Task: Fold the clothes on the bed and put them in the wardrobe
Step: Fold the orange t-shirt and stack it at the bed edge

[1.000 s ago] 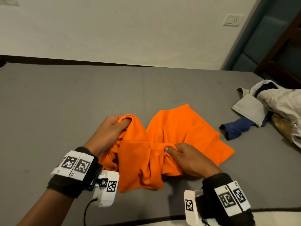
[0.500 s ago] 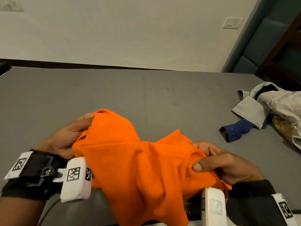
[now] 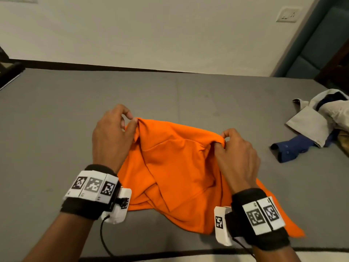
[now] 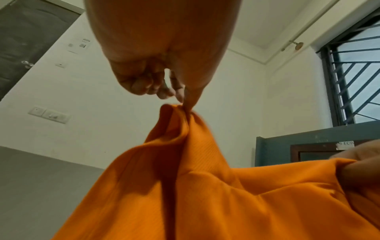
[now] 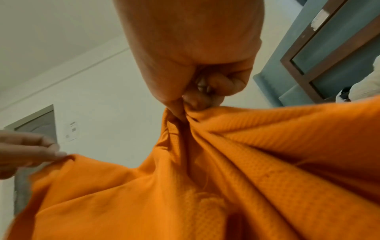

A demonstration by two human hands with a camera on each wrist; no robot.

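Left hand (image 3: 111, 137) and right hand (image 3: 237, 154) each pinching a far corner of an orange shirt (image 3: 179, 176), lifted between them, grey bed (image 3: 56, 129) beneath

We're in a bedroom of a home here: a wide bed (image 3: 56, 129) with a plain grey cover fills the floor of the shot, pushed up against a bare white wall (image 3: 151, 35). There's a wall socket (image 3: 287, 15) up top right, light switches (image 4: 49, 115) on the side wall, a grey door (image 4: 24, 40) with a lever handle, and a barred window (image 4: 357, 73) under a curtain rod (image 4: 298, 39). Loose clothes (image 3: 324, 120) lie heaped at the bed's right edge, beside a teal padded headboard (image 3: 317, 44).
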